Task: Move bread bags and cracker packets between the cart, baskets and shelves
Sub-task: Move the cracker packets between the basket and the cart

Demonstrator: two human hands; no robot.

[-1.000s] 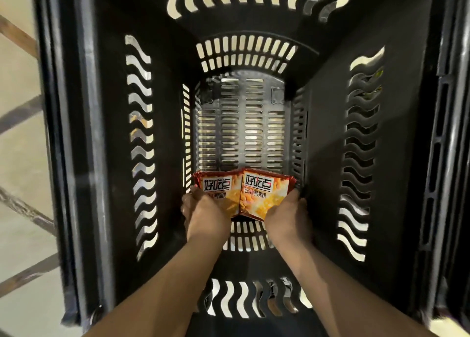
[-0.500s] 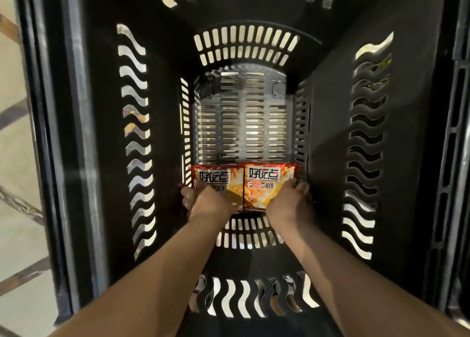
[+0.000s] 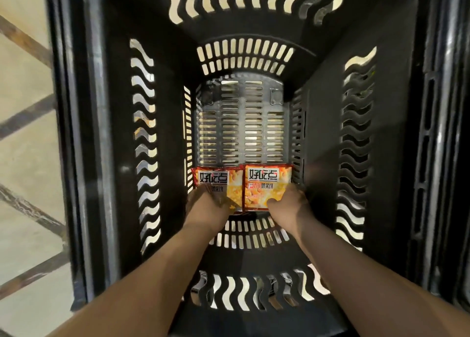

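Left hand (image 3: pixel 207 208), right hand (image 3: pixel 290 207) hide packets' (image 3: pixel 264 184) near corners

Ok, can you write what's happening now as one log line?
left hand: holds left cracker packet | right hand: holds right cracker packet | packets: side by side, low in black basket

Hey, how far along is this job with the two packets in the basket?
Done: both packets sit side by side low in the basket. In hand: left hand grips the left packet, right hand the right packet. Left: letting go, or lifting out; I can't tell which.
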